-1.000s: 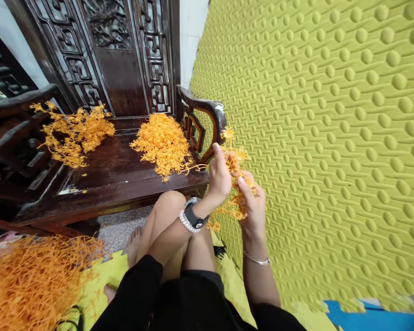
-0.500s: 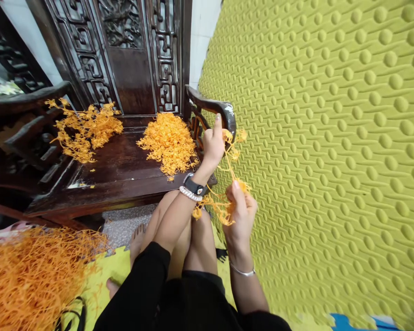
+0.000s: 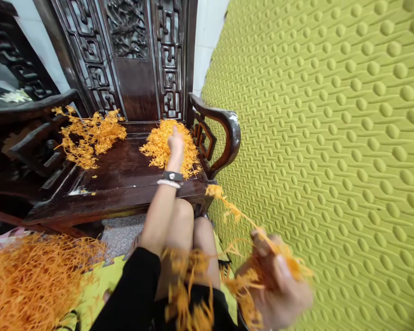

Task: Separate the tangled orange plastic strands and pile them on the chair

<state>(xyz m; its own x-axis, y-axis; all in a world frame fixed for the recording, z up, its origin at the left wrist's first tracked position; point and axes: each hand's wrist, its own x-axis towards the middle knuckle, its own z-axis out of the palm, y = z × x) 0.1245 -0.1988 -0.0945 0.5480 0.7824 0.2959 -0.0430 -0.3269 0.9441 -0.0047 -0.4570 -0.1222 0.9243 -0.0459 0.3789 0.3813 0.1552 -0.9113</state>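
My left hand [image 3: 176, 145] reaches over the right-hand pile of small orange pieces [image 3: 158, 142] on the dark wooden seat. Its index finger points away and the other fingers look curled; whether anything is between them is hidden. At the lower right, my right hand [image 3: 279, 285] is closed around a bunch of orange strands [image 3: 248, 287], blurred by motion. One strand sticks out from it toward the bench, and others dangle over my lap. A looser orange cluster [image 3: 89, 135] lies on the left part of the seat.
The carved wooden bench [image 3: 117, 197] stands ahead, its curved armrest [image 3: 232, 133] at the right. A large heap of orange strands [image 3: 37, 280] lies at the lower left. A yellow-green bumpy mat [image 3: 313, 138] rises along the right side.
My left hand has moved left, from beside the strands and armrest to over the right-hand pile. My right hand has moved down and right with the strands, which now swing out over my lap.
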